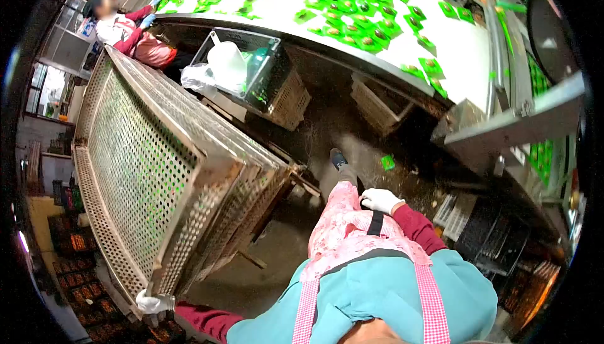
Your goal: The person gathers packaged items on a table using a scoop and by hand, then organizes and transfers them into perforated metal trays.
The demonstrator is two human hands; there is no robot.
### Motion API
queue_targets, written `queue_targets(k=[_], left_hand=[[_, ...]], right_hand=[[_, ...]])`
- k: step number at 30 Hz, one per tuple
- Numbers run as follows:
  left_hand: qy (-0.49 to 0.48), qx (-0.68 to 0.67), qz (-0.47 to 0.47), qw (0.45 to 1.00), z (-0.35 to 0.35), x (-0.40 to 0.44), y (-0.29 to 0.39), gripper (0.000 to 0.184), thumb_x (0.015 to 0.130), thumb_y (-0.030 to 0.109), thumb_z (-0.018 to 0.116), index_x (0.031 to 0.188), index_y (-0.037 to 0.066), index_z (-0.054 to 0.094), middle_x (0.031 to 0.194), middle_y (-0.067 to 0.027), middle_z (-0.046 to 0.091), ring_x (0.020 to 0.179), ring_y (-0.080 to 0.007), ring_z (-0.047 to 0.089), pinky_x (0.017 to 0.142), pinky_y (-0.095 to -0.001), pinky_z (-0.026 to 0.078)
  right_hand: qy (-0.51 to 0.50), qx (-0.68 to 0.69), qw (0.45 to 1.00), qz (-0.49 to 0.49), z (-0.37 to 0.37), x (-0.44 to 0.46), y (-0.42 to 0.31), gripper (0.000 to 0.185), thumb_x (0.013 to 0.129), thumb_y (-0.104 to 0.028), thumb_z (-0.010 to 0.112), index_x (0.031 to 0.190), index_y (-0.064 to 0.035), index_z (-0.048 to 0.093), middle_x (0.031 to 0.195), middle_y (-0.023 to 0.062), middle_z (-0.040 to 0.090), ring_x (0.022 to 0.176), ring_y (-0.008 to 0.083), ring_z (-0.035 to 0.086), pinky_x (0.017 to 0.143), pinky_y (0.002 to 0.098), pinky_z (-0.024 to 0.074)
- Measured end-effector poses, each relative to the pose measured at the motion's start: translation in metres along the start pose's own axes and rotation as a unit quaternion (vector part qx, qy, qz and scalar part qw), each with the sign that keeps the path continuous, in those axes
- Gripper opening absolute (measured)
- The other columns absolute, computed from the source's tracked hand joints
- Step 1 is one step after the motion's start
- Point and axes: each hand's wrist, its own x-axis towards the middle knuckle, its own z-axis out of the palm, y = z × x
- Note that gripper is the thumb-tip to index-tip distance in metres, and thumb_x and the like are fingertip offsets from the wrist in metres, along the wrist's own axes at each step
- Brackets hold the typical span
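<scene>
My left hand [154, 302], in a white glove, is closed round the near corner of the top tray in a stack of perforated metal trays [135, 149]. The stack leans across the left of the view, and green shows through the holes of the top tray. My right hand [380, 200], also gloved in white, is beside the pink apron [340, 218] at my waist. Its fingers are bent together, and whatever they may hold is too small to tell.
A white conveyor [465, 61] with green packets [352, 4] crosses the top. A co-worker [135, 35] stands at upper left. A black crate [264, 86] with white plastic, a beige crate [377, 105] and a metal beam [522, 117] are nearby. A green packet [387, 162] lies on the floor.
</scene>
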Motion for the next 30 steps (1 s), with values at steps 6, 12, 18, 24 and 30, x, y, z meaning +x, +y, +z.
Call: queue_targets(k=[6, 12, 18, 24, 30], left_hand=[[-0.051, 0.017, 0.067, 0.996, -0.004, -0.026, -0.025, 0.028, 0.093, 0.031, 0.051, 0.079, 0.007, 0.059, 0.061, -0.0036, 0.053, 0.053, -0.0198, 0.053, 0.05, -0.0371, 0.045], [-0.128, 0.014, 0.115, 0.985, -0.02, -0.036, -0.034, 0.026, 0.093, 0.027, 0.051, 0.086, 0.005, 0.064, 0.068, -0.0074, 0.058, 0.061, -0.0237, 0.058, 0.059, -0.0414, 0.05], [-0.201, 0.002, 0.167, 0.965, -0.053, -0.051, -0.043, 0.027, 0.094, 0.024, 0.051, 0.092, 0.003, 0.068, 0.074, -0.0105, 0.063, 0.068, -0.027, 0.062, 0.066, -0.0449, 0.054], [-0.022, 0.136, -0.546, 0.826, -0.056, -0.133, 0.066, 0.042, 0.096, 0.024, 0.049, 0.125, -0.007, 0.049, 0.137, -0.0297, 0.039, 0.126, -0.0361, 0.044, 0.101, -0.0441, 0.042], [-0.373, 0.02, -0.502, 0.78, 0.09, -0.17, 0.347, 0.034, 0.094, 0.021, 0.051, 0.116, -0.005, 0.054, 0.121, -0.0251, 0.049, 0.113, -0.034, 0.051, 0.094, -0.0412, 0.045]], right_hand=[[-0.056, -0.136, 0.989, -0.009, -0.09, 0.101, 0.011, 0.029, 0.086, -0.031, 0.052, 0.088, -0.0049, 0.064, 0.09, 0.0195, 0.066, 0.083, 0.0366, 0.064, 0.073, 0.0467, 0.0518], [0.038, -0.048, 0.989, -0.133, -0.188, 0.254, -0.025, 0.026, 0.088, -0.026, 0.055, 0.099, -0.0027, 0.058, 0.096, 0.0189, 0.062, 0.092, 0.0367, 0.061, 0.081, 0.0435, 0.0493], [0.246, -0.034, 0.939, -0.238, -0.263, 0.41, -0.131, 0.038, 0.086, -0.024, 0.061, 0.117, -0.0033, 0.053, 0.108, 0.019, 0.057, 0.101, 0.0375, 0.056, 0.086, 0.0457, 0.0476], [0.241, -0.308, 0.895, -0.217, -0.282, 0.526, -0.15, 0.019, 0.084, -0.016, 0.054, 0.099, -0.0108, 0.065, 0.095, 0.0064, 0.061, 0.095, 0.0253, 0.056, 0.077, 0.044, 0.0423], [0.087, -0.41, 0.888, -0.187, -0.284, 0.573, -0.136, 0.019, 0.086, -0.019, 0.052, 0.093, -0.0158, 0.07, 0.101, 0.0027, 0.064, 0.095, 0.0209, 0.058, 0.072, 0.0388, 0.0456]])
